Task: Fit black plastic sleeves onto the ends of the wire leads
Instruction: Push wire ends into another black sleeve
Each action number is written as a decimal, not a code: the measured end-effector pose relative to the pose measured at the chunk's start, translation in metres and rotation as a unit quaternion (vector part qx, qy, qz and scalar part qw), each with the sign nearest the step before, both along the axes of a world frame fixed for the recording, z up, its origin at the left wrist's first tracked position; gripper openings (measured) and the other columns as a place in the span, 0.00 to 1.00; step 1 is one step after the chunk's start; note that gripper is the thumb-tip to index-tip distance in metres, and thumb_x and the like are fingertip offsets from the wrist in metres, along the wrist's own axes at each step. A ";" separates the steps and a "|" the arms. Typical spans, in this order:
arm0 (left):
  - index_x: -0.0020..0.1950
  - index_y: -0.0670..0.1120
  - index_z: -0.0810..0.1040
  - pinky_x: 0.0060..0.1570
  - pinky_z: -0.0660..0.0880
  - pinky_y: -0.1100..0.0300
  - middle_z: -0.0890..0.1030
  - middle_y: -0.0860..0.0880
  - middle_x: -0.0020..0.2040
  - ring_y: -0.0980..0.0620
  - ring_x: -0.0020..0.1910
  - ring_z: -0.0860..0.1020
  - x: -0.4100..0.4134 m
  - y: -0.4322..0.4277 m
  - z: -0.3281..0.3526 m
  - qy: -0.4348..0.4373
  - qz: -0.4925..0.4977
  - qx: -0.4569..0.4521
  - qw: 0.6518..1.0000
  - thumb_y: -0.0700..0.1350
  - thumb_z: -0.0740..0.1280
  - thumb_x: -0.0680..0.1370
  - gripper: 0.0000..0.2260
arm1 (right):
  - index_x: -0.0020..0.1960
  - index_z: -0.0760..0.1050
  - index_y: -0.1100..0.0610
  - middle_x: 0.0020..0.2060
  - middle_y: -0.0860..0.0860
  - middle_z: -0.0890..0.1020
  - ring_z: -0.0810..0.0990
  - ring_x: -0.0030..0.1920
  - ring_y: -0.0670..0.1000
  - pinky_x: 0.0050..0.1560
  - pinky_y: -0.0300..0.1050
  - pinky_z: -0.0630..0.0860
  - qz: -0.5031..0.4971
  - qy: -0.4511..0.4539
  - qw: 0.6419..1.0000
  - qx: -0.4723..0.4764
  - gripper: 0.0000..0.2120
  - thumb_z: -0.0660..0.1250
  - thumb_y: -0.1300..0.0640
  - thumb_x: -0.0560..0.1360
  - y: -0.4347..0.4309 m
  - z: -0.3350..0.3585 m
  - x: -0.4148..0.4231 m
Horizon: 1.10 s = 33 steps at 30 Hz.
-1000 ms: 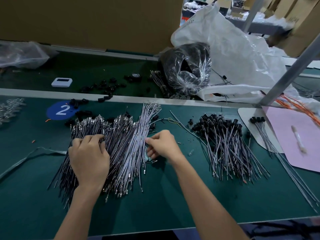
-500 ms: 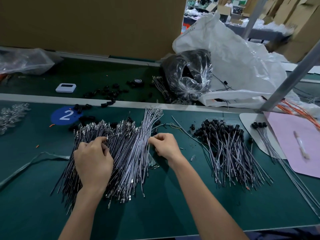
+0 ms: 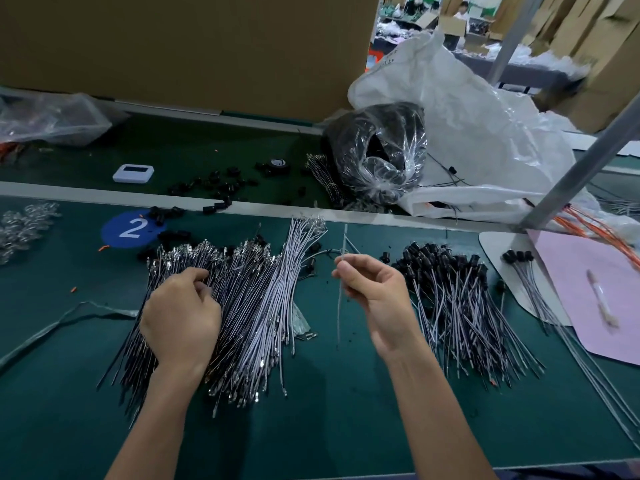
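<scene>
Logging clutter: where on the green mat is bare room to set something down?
Free: the near strip of green mat before the unsleeved pile and sleeved pile; the left stretch below the blue 2 sticker. Crowded: the middle, where the right hand pinches a single lead between the piles.

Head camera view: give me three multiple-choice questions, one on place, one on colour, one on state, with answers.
1. Where is the big pile of sleeved leads? A on the pink sheet; B right of the right hand; C behind the white bag.
2. The number 2 sticker is: A red; B blue; C yellow.
3. The right hand is: A flat on the table; B curled shut, holding nothing; C pinching a single wire lead.
B, its black-capped ends lie past that hand; B, a blue disc; C, thumb and forefinger close on one lead.
</scene>
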<state>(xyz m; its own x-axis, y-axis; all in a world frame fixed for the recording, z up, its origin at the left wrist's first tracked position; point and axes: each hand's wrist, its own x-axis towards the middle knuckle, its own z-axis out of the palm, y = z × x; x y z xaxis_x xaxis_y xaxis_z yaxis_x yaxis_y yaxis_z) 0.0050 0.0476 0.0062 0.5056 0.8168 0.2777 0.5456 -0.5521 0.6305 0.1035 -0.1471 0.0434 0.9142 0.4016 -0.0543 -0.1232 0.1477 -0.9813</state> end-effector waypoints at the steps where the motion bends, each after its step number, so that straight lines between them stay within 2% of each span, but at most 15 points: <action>1: 0.57 0.44 0.82 0.43 0.77 0.46 0.84 0.43 0.46 0.39 0.45 0.80 0.000 0.000 0.001 -0.016 -0.001 -0.003 1.000 0.35 0.68 0.76 0.11 | 0.41 0.83 0.54 0.35 0.50 0.84 0.78 0.35 0.44 0.41 0.38 0.74 -0.006 -0.003 1.000 0.001 0.04 0.72 0.61 0.72 -0.003 0.002 -0.002; 5: 0.58 0.41 0.80 0.49 0.78 0.47 0.83 0.43 0.45 0.43 0.43 0.80 0.000 0.000 0.006 -0.098 -0.033 -0.017 0.994 0.34 0.68 0.76 0.11 | 0.44 0.81 0.58 0.35 0.52 0.83 0.80 0.34 0.48 0.36 0.38 0.77 -0.022 -0.005 1.000 0.001 0.03 0.69 0.63 0.75 -0.007 0.005 -0.009; 10: 0.58 0.43 0.80 0.45 0.79 0.55 0.82 0.48 0.44 0.50 0.39 0.81 0.004 -0.007 0.019 -0.246 -0.044 -0.028 0.968 0.37 0.69 0.77 0.10 | 0.44 0.81 0.57 0.34 0.51 0.83 0.79 0.34 0.47 0.38 0.36 0.76 -0.018 -0.043 0.999 -0.015 0.03 0.71 0.63 0.75 -0.004 0.006 -0.015; 12: 0.59 0.44 0.80 0.43 0.79 0.59 0.82 0.48 0.44 0.51 0.39 0.82 0.008 -0.007 0.020 -0.253 -0.053 -0.052 0.964 0.38 0.69 0.78 0.10 | 0.43 0.82 0.57 0.35 0.51 0.83 0.79 0.35 0.47 0.38 0.36 0.76 -0.013 -0.044 0.999 -0.017 0.03 0.70 0.63 0.75 -0.001 0.005 -0.015; 14: 0.59 0.44 0.80 0.39 0.78 0.67 0.83 0.48 0.45 0.53 0.38 0.82 0.009 -0.005 0.019 -0.226 -0.076 -0.102 0.966 0.38 0.70 0.77 0.11 | 0.44 0.81 0.57 0.35 0.50 0.83 0.79 0.35 0.45 0.39 0.35 0.75 -0.009 -0.057 0.998 -0.031 0.03 0.70 0.63 0.75 0.002 0.004 -0.017; 16: 0.59 0.46 0.79 0.36 0.77 0.73 0.83 0.50 0.44 0.56 0.37 0.81 0.007 -0.007 0.018 -0.192 -0.127 -0.131 0.964 0.38 0.72 0.75 0.13 | 0.43 0.81 0.54 0.38 0.45 0.84 0.79 0.39 0.42 0.42 0.34 0.75 -0.018 -0.147 0.984 -0.095 0.05 0.71 0.63 0.75 0.004 0.002 -0.019; 19: 0.58 0.52 0.80 0.35 0.77 0.71 0.84 0.54 0.39 0.57 0.33 0.82 0.005 -0.018 0.025 -0.154 -0.237 -0.164 0.945 0.39 0.76 0.71 0.17 | 0.44 0.79 0.50 0.47 0.42 0.84 0.80 0.52 0.41 0.56 0.38 0.73 0.008 -0.321 0.917 -0.237 0.06 0.71 0.61 0.75 0.012 -0.001 -0.022; 21: 0.57 0.52 0.80 0.36 0.79 0.66 0.85 0.51 0.38 0.55 0.33 0.83 0.007 -0.026 0.031 -0.169 -0.288 -0.218 0.917 0.38 0.76 0.70 0.18 | 0.45 0.79 0.52 0.44 0.44 0.84 0.80 0.49 0.43 0.56 0.41 0.75 0.043 -0.356 0.895 -0.266 0.05 0.70 0.62 0.75 0.019 -0.004 -0.025; 23: 0.56 0.49 0.81 0.36 0.79 0.64 0.86 0.49 0.40 0.51 0.35 0.84 0.008 -0.031 0.038 -0.216 -0.311 -0.304 0.874 0.38 0.77 0.68 0.18 | 0.44 0.78 0.55 0.36 0.46 0.83 0.81 0.40 0.43 0.46 0.37 0.77 0.038 -0.340 0.910 -0.235 0.06 0.68 0.65 0.76 0.023 -0.007 -0.030; 24: 0.56 0.47 0.80 0.36 0.79 0.64 0.86 0.47 0.42 0.50 0.38 0.85 0.007 -0.032 0.041 -0.250 -0.320 -0.361 0.840 0.39 0.77 0.66 0.19 | 0.43 0.77 0.55 0.34 0.47 0.83 0.81 0.36 0.44 0.42 0.35 0.76 0.021 -0.317 0.925 -0.207 0.08 0.67 0.67 0.76 0.023 -0.008 -0.030; 26: 0.56 0.43 0.80 0.40 0.80 0.63 0.86 0.43 0.46 0.48 0.45 0.85 0.005 -0.033 0.044 -0.316 -0.329 -0.465 0.759 0.41 0.76 0.64 0.21 | 0.42 0.76 0.55 0.32 0.50 0.82 0.81 0.33 0.46 0.38 0.35 0.76 -0.011 -0.271 0.949 -0.164 0.10 0.67 0.69 0.76 0.018 -0.009 -0.029; 28: 0.54 0.40 0.80 0.42 0.80 0.63 0.86 0.42 0.46 0.48 0.46 0.85 0.005 -0.037 0.044 -0.357 -0.307 -0.514 0.716 0.40 0.73 0.65 0.18 | 0.41 0.77 0.55 0.32 0.53 0.83 0.81 0.32 0.48 0.38 0.38 0.77 -0.007 -0.232 0.962 -0.144 0.11 0.67 0.69 0.76 0.014 -0.009 -0.027; 30: 0.50 0.40 0.81 0.37 0.80 0.64 0.86 0.42 0.44 0.50 0.41 0.85 0.008 -0.044 0.042 -0.377 -0.269 -0.535 0.706 0.39 0.70 0.68 0.11 | 0.41 0.77 0.55 0.33 0.54 0.84 0.83 0.33 0.50 0.40 0.39 0.79 0.018 -0.198 0.971 -0.130 0.11 0.67 0.70 0.76 0.012 -0.009 -0.027; 33: 0.47 0.42 0.83 0.32 0.77 0.66 0.86 0.44 0.43 0.52 0.36 0.84 0.012 -0.056 0.038 -0.352 -0.249 -0.508 0.745 0.41 0.70 0.69 0.08 | 0.42 0.78 0.56 0.36 0.54 0.85 0.85 0.37 0.52 0.42 0.41 0.80 0.022 -0.164 0.982 -0.096 0.09 0.67 0.69 0.76 0.011 -0.008 -0.029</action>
<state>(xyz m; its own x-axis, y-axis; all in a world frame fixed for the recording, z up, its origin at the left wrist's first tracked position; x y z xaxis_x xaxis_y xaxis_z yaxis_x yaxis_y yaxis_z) 0.0172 -0.0082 0.0441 0.8377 0.5458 -0.0161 -0.2321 0.3826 0.8943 0.0748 -0.1359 0.0359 0.8774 0.4519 0.1609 0.2014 -0.0427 -0.9786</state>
